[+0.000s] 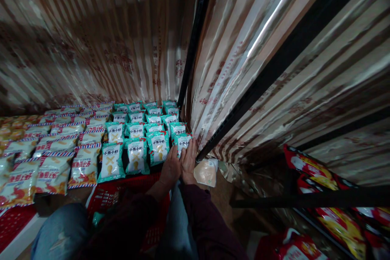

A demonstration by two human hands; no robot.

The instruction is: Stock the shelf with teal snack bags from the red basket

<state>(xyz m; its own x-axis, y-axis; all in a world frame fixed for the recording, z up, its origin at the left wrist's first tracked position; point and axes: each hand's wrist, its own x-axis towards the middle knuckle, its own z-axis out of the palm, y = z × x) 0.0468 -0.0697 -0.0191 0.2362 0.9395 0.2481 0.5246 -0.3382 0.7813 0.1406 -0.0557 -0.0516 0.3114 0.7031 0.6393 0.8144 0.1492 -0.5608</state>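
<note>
Nearest to the camera, the blue jeans [61,227] of the person and two dark sleeves [210,215] are seen. Between the knees a red basket [103,193] is placed, and in it a small teal packet [97,218] is partly hidden by the arm. Beyond the basket, the left hand [170,168] and the right hand [188,160] are held close together, side by side. A teal and white snack bag [183,141] is touched by both hands; it is located at the right end of the front row, and its lower part is covered by the fingers. The fingers of the right hand are stretched along its right side. Whether the bag is gripped firmly or only pressed cannot be told. To the left, other teal bags [136,155] are arranged in rows, and next to these, bags with striped edges [83,166] are laid. To the right of the hands, a pale flat packet [207,172] is seen near the foot of a black post [252,93]. Farther right, red and yellow bags [310,168] are partly shown. Behind the rows, a pleated, printed sheet [137,48] is hung.
</note>
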